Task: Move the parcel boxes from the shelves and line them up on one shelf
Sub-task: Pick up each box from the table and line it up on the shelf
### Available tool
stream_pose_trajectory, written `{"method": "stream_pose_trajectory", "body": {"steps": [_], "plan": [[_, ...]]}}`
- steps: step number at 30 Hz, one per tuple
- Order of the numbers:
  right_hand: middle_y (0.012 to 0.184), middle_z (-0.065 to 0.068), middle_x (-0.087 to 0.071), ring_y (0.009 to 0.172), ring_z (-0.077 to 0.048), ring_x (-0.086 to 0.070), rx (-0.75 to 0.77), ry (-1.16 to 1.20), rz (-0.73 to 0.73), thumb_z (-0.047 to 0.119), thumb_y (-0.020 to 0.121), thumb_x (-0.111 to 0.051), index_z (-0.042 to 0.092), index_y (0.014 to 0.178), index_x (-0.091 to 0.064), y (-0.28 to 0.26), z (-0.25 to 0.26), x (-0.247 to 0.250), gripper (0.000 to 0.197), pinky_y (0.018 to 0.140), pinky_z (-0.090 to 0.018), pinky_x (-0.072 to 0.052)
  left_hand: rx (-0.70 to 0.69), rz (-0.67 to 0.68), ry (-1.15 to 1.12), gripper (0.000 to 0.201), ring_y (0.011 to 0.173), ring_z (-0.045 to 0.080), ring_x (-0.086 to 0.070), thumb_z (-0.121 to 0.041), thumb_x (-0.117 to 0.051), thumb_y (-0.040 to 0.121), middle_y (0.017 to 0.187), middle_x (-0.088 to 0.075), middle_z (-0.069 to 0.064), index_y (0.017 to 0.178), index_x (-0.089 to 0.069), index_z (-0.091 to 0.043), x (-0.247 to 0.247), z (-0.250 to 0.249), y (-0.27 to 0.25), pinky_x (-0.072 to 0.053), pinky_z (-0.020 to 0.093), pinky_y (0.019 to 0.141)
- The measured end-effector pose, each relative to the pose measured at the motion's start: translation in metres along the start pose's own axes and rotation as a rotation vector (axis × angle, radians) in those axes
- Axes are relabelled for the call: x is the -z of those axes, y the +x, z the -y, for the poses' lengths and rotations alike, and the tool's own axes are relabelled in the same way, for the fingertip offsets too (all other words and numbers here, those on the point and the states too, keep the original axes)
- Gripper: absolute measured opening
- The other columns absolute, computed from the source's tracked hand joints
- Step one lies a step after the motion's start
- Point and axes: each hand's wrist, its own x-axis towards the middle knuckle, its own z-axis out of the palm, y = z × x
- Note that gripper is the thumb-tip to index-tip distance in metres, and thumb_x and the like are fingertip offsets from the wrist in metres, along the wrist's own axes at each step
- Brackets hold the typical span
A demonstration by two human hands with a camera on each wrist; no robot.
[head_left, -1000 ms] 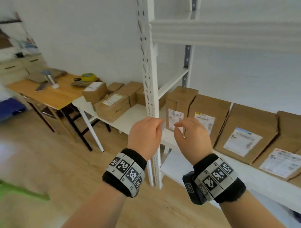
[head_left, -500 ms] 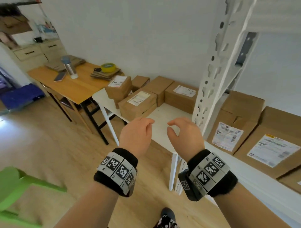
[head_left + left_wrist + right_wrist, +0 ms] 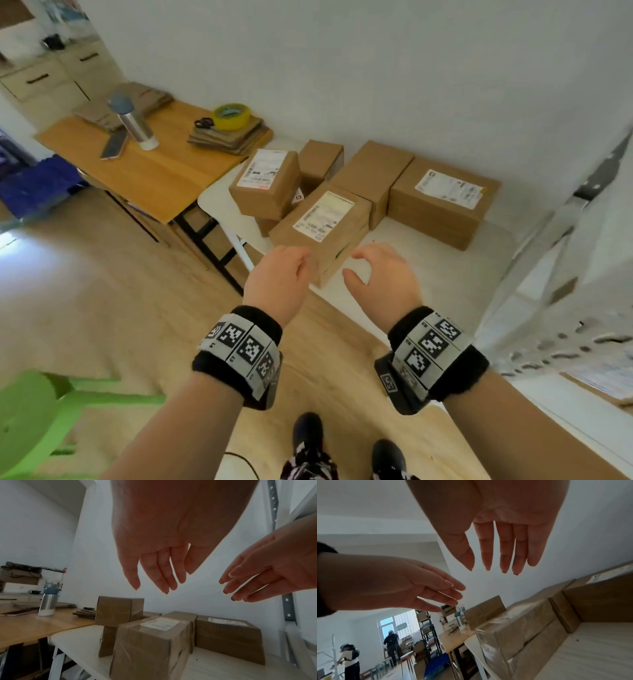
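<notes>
Hovering over the nearest parcel box point(image 3: 322, 233), left hand point(image 3: 277, 281) and right hand point(image 3: 380, 277) both empty, fingers loose and apart, not touching it; more parcel boxes point(image 3: 442, 202) bunched right behind on the white tabletop point(image 3: 428, 274), shelf upright point(image 3: 548, 240) off to the right; steel bottle point(image 3: 132, 121), yellow tape roll point(image 3: 231, 116) and phone point(image 3: 113, 145) on the wooden tabletop point(image 3: 154, 171) alongside; green chair point(image 3: 37, 414) lower left; shipping labels way too blurry to read
</notes>
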Motion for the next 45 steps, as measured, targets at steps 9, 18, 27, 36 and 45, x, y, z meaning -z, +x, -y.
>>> {"method": "stream_pose_trajectory", "body": {"steps": [9, 18, 27, 36, 45], "plan": [[0.154, -0.011, -0.014, 0.137, -0.031, -0.023, -0.279, -0.114, 0.196, 0.046, 0.087, -0.055, 0.035, 0.144, -0.025, 0.060, 0.026, -0.079, 0.066, 0.107, -0.040, -0.031, 0.032, 0.201, 0.037, 0.058, 0.134, 0.026, -0.033, -0.030, -0.055, 0.092, 0.145, -0.034, 0.010, 0.143, -0.032, -0.013, -0.014, 0.087, 0.092, -0.033, 0.039, 0.110], [0.152, -0.010, -0.023, 0.135, -0.031, -0.029, -0.427, -0.068, 0.174, 0.048, 0.090, -0.048, 0.031, 0.149, -0.009, 0.067, 0.024, -0.124, 0.073, 0.107, -0.041, -0.033, 0.022, 0.307, -0.070, 0.076, 0.132, 0.029, -0.037, -0.040, -0.051, 0.092, 0.147, -0.031, 0.014, 0.149, -0.010, -0.010, -0.039, 0.124, 0.119, -0.034, 0.039, 0.105], [0.134, -0.008, -0.051, 0.118, -0.022, -0.051, -0.687, 0.279, -0.204, 0.038, 0.096, -0.045, 0.008, 0.144, -0.026, 0.045, 0.007, -0.113, 0.060, 0.092, -0.028, -0.041, -0.103, 0.391, -0.063, 0.038, 0.084, 0.021, -0.058, -0.049, -0.041, 0.093, 0.098, -0.057, 0.004, 0.110, -0.055, -0.018, -0.051, 0.121, 0.099, -0.051, 0.038, 0.077], [0.125, -0.002, -0.049, 0.104, -0.009, -0.047, -0.553, 0.388, -0.426, 0.039, 0.091, -0.053, 0.024, 0.129, -0.050, -0.005, -0.009, -0.075, 0.042, 0.088, -0.021, -0.036, -0.168, 0.286, -0.206, 0.033, 0.061, 0.002, -0.050, -0.045, -0.044, 0.094, 0.068, -0.055, -0.010, 0.073, -0.056, -0.024, -0.039, 0.077, 0.040, -0.029, 0.016, 0.051], [0.116, -0.003, -0.052, 0.104, -0.015, -0.051, -0.443, 0.606, -0.361, 0.041, 0.090, -0.051, 0.037, 0.121, -0.049, -0.100, -0.024, -0.022, 0.031, 0.093, -0.036, -0.045, -0.099, 0.157, -0.381, 0.030, 0.057, -0.006, -0.052, -0.040, -0.047, 0.094, 0.064, -0.055, -0.013, 0.068, -0.052, -0.026, -0.037, 0.018, -0.082, -0.037, 0.006, 0.052]]}}
